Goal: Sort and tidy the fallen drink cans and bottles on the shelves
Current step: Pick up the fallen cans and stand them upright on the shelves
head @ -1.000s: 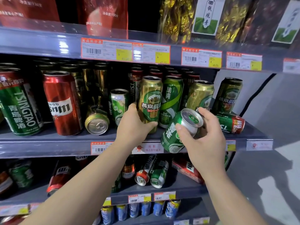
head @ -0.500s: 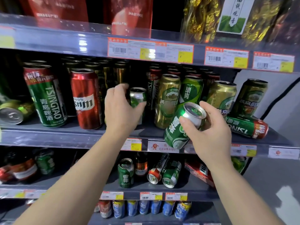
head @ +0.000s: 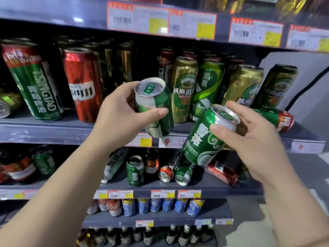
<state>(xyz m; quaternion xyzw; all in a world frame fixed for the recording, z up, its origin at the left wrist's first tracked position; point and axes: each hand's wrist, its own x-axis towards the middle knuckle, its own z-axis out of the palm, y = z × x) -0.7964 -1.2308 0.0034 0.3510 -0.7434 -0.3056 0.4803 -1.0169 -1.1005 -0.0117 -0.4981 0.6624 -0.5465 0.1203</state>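
Two short green cans held off the shelf in front of the beer row: one [head: 155, 107] gripped in the left hand [head: 121, 120], top tilted toward the camera, fingers and thumb curled round its side; the other [head: 206, 138] pinched near its rim by the right hand [head: 249, 141], leaning left, base lower. Just behind, tall cans standing on the middle shelf [head: 44, 129], a red one [head: 82, 84] to the left, a red-ended can [head: 274, 119] lying on its side far right. Below, on the lower shelf [head: 204, 186], two cans [head: 175, 172] tipped over beside an upright green can [head: 135, 172].
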